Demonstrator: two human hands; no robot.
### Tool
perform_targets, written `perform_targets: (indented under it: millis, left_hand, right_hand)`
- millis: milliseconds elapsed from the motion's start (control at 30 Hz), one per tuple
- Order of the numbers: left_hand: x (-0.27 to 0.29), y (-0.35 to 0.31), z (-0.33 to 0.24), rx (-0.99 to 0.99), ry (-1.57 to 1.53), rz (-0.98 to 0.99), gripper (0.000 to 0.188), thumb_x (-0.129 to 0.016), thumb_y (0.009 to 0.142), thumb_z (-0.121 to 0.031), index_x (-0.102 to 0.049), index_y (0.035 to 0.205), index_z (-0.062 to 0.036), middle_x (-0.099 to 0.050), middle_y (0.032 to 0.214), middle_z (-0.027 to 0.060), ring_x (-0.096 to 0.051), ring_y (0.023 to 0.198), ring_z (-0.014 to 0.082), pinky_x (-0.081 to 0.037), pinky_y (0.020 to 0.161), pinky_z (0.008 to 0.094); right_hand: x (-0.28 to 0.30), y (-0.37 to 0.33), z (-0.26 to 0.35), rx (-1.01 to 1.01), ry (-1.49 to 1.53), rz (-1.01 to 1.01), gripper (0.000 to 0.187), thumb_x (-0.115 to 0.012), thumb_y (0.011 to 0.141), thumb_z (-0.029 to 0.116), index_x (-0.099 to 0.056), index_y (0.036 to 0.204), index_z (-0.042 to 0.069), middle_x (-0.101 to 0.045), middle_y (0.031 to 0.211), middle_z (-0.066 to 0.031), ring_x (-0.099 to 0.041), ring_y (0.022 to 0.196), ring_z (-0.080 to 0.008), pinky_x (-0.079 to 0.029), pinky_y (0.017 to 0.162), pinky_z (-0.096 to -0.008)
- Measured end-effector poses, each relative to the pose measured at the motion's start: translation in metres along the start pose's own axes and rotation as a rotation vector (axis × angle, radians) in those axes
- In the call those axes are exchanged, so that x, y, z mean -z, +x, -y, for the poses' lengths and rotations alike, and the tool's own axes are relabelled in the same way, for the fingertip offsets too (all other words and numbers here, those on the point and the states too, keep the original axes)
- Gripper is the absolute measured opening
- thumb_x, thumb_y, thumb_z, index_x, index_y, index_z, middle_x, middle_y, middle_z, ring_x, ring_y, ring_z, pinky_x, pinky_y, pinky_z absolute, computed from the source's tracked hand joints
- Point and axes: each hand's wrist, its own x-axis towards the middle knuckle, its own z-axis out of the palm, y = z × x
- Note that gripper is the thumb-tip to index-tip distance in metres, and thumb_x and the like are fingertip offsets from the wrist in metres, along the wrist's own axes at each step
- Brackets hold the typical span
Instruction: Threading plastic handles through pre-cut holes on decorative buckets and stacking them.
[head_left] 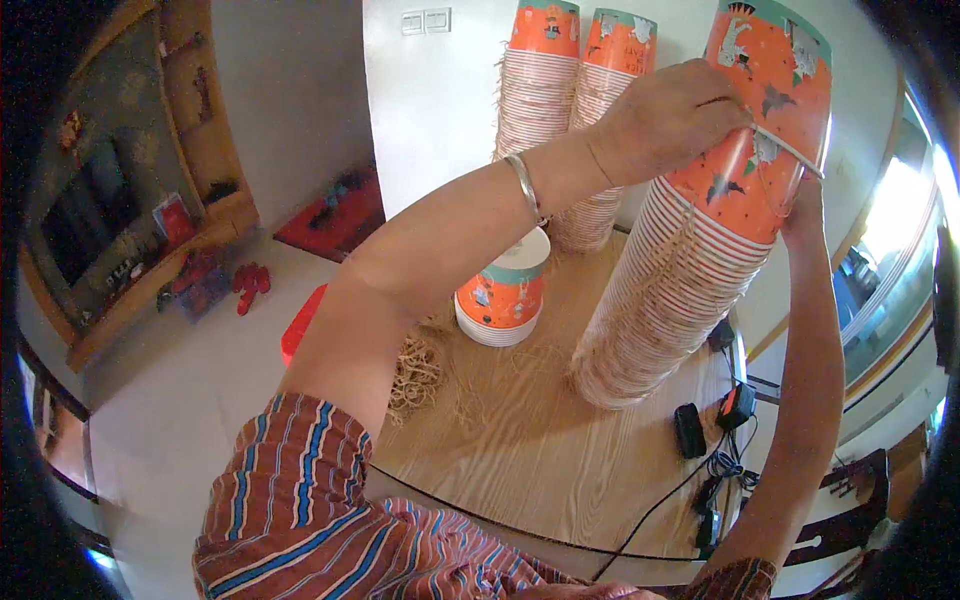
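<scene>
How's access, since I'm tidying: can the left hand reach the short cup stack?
Probably yes: though the left hand is at the rightmost stack, nothing visible blocks the short stack.

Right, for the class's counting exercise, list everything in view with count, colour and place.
near bucket stack: one, orange-white, right on the table
upper bucket: one, orange-green, atop the near stack
back bucket stacks: two, orange-white, by the white wall
short bucket stack: one, orange-green-white, mid-table
fibre heap: one, tan, table's left
black adapters and cables: several, table's right
wall switches: two, white, upper wall
red slippers: count unclear, floor
mat: one, red, floor
wooden shelving: brown, far left; small items too blurred to count
bracelet: one, silver, left arm
striped shirt: one, red-blue, lower edge
left hand: one, at upper bucket's rim
right hand: one, mostly hidden, bucket's right
</scene>
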Motion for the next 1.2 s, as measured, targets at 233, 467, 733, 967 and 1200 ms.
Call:
perform_targets:
  millis: [233, 467, 733, 967, 1200]
  left_hand:
    - [0.006, -0.012, -0.008, -0.043, 0.039, -0.005, 0.021, -0.064, 0.075, -0.009, -0.066, 0.096, -0.0109, -0.062, 0.095, 0.0064, -0.062, 0.088, 0.0235, -0.054, 0.073, 0.0331]
    - [0.022, -0.026, -0.019, -0.103, -0.022, -0.025, 0.023, -0.064, 0.074, -0.010, -0.065, 0.097, -0.0113, -0.062, 0.094, 0.0055, -0.062, 0.088, 0.0235, -0.053, 0.073, 0.0332]
    - [0.024, -0.029, -0.030, -0.116, -0.038, -0.034, 0.024, -0.066, 0.071, -0.009, -0.064, 0.096, -0.0091, -0.063, 0.094, 0.0057, -0.062, 0.089, 0.0238, -0.053, 0.074, 0.0331]
    - [0.037, -0.043, -0.036, -0.082, -0.086, 0.065, 0.025, -0.069, 0.071, -0.008, -0.064, 0.095, -0.0093, -0.062, 0.097, 0.0062, -0.061, 0.088, 0.0243, -0.052, 0.072, 0.0325]
    - [0.032, -0.049, -0.038, -0.027, -0.111, 0.051, 0.025, -0.071, 0.071, -0.006, -0.065, 0.095, -0.0091, -0.061, 0.094, 0.0063, -0.060, 0.083, 0.0242, -0.051, 0.070, 0.0325]
  right_hand:
    - [0.014, -0.001, -0.010, -0.061, -0.063, 0.025, 0.037, -0.043, 0.096, 0.017, -0.047, 0.131, 0.003, -0.057, 0.125, -0.0097, -0.062, 0.103, -0.0212, -0.054, 0.086, -0.0361]
    - [0.006, -0.019, -0.009, 0.071, -0.114, -0.088, 0.025, -0.048, 0.094, 0.010, -0.055, 0.115, -0.002, -0.064, 0.097, -0.0084, -0.063, 0.082, -0.0148, -0.054, 0.070, -0.0286]
    - [0.036, -0.032, -0.005, 0.594, -1.258, 0.018, 0.027, -0.048, 0.095, 0.013, -0.054, 0.117, -0.003, -0.062, 0.108, -0.0106, -0.061, 0.094, -0.0165, -0.051, 0.084, -0.0311]
    - [-0.009, -0.057, 0.011, 0.023, -0.353, 0.085, 0.032, -0.051, 0.093, 0.012, -0.055, 0.120, -0.004, -0.062, 0.116, -0.0119, -0.060, 0.104, -0.0178, -0.049, 0.090, -0.0327]
    - [0.000, -0.053, 0.002, 0.028, -0.356, 0.103, 0.035, -0.052, 0.092, 0.016, -0.055, 0.120, -0.004, -0.063, 0.115, -0.0114, -0.060, 0.102, -0.0169, -0.046, 0.093, -0.0329]
